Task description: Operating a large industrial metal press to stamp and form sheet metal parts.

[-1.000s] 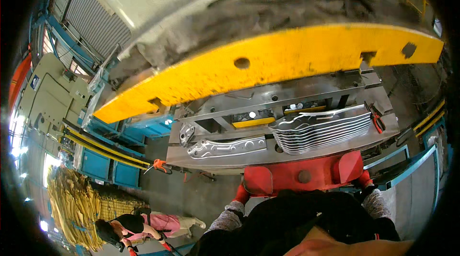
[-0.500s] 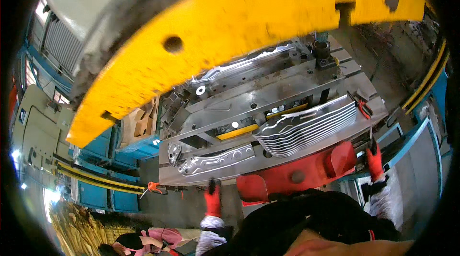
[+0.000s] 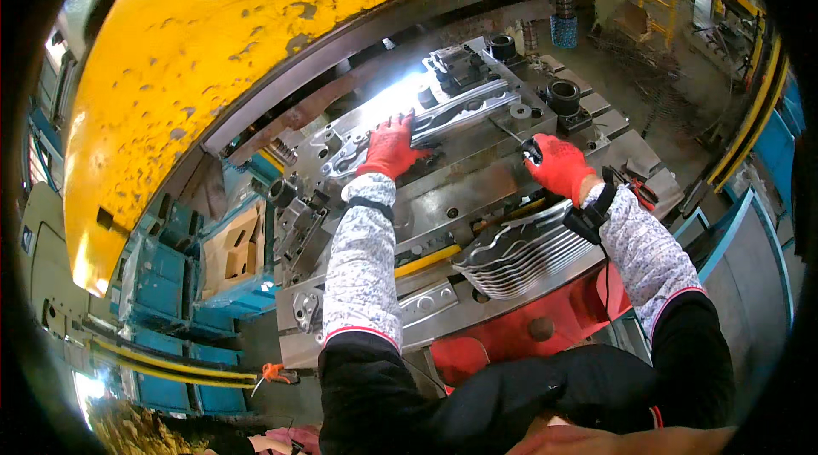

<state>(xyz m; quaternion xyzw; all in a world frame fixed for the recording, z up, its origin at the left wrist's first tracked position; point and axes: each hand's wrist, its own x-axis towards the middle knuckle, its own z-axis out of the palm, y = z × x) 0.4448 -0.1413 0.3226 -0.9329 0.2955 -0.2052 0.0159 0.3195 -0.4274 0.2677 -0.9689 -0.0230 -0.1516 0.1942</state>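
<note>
While our left hand (image 3: 392,148), in a red glove, lies with fingers spread across the long, ribbed silver metal panel (image 3: 469,112), our right hand (image 3: 558,165), gloved alike, has its grip clenched around a thin, dark rod-like tool (image 3: 508,132). The left grip is released; whether its fingers press on the panel we cannot tell. The panel lies along the heavy grey steel die (image 3: 477,148), beyond us on the far side, and the rod's tip points to just near of its right part. We judge the step in hand to be tending the panel at the die; setting or freeing it, we cannot say. The next move seems to call for a steady left palm and a carefully guided rod tip.

Off to the left, a blue, straight-sided bin (image 3: 247,305) holds folded brown cardboard (image 3: 234,255). More blue bins (image 3: 153,274) stand beside it, their contents hidden from us. Near us on the right, a stack of curved silver panels (image 3: 528,255) rests outside any container.
</note>
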